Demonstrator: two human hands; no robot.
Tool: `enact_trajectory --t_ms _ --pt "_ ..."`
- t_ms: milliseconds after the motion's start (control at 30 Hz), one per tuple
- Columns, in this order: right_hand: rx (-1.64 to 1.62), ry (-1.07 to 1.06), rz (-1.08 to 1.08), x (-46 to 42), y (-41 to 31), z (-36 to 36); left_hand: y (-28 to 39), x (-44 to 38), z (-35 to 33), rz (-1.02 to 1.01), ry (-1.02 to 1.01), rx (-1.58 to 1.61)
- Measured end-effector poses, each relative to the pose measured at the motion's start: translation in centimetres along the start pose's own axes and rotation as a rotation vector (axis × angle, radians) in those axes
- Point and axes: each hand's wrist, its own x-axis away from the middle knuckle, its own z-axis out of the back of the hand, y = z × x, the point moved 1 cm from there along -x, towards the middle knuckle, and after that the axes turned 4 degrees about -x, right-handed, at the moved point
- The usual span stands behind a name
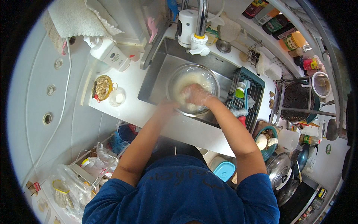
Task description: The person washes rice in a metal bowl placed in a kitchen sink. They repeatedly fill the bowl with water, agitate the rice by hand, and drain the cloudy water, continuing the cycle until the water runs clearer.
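Observation:
A round metal bowl (pixel 169 84) rests in the stainless steel sink (pixel 156 75), with cloudy whitish liquid (pixel 181 81) in it. My right hand (pixel 197 95), which seems to wear a thin clear plastic glove, reaches down inside the bowl. Its fingertips are hidden in pale, soft-looking stuff (pixel 193 107) at the bottom. Blurred by motion, my left hand (pixel 167 107) is at the bowl's near left rim; whether it grips the rim is unclear. Above the far side of the bowl hangs the white faucet head (pixel 200 44).
A dish rack (pixel 251 84) with a green-and-white brush (pixel 240 90) fills the sink's right end. Left on the counter (pixel 128 112) stand a white pump bottle (pixel 110 53), a yellow-rimmed container (pixel 102 87) and a small clear cup (pixel 117 97). A teal bowl (pixel 267 152) of food is at right.

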Motion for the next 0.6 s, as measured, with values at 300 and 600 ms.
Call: enact_trajectory --t_ms 300,600 --pt "0.079 0.173 0.195 -0.7 -0.4 3.6 7.4 1.0 -0.3 0.449 0.097 0.478" --pt "0.278 0.083 -0.105 1.8 -0.7 3.3 6.6 1.0 0.0 0.345 0.069 0.334"
